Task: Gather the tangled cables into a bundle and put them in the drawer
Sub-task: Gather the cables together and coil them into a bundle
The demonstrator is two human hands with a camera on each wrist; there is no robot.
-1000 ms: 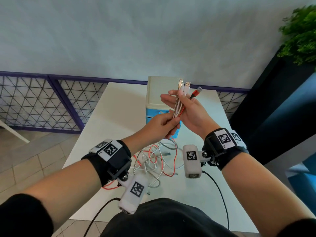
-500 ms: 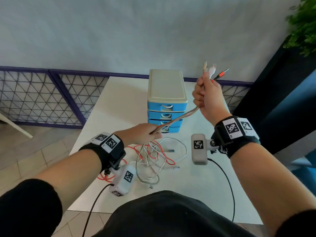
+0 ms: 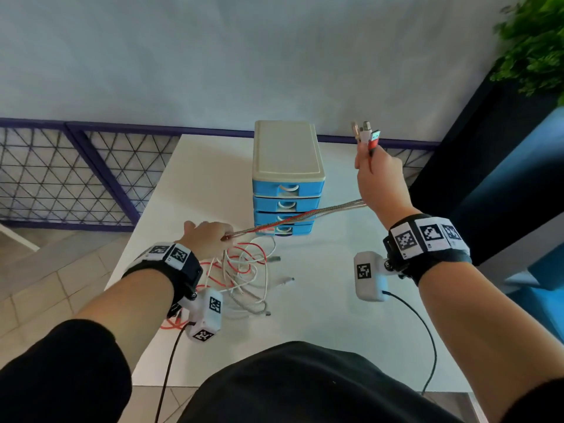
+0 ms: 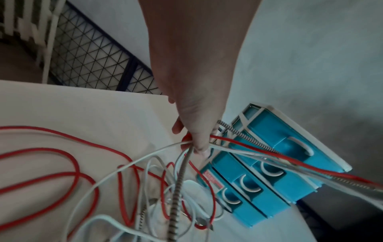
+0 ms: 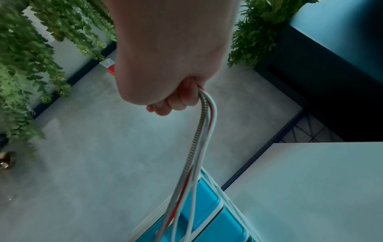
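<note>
Red, white and metal-braided cables (image 3: 293,215) run taut between my two hands. My right hand (image 3: 374,175) is raised to the right of the drawer unit and grips them just below their USB plugs (image 3: 367,135), which stick up from the fist (image 5: 174,91). My left hand (image 3: 210,236) is low at the left, fingers curled round the same strands (image 4: 196,144). Below it the slack lies as a tangle of loops (image 3: 244,276) on the white table (image 3: 320,315). The blue drawer unit (image 3: 287,190) with a cream top stands behind; all its drawers (image 4: 269,172) are closed.
A purple-framed wire mesh fence (image 3: 76,172) runs behind and left of the table. A dark planter with green leaves (image 3: 531,50) stands at the right. The table's left edge drops to a tiled floor (image 3: 45,270).
My hands have drawn apart: the right rose further up and right with the plugs, the left slid down the strands toward the table, so the stretch between them is longer.
</note>
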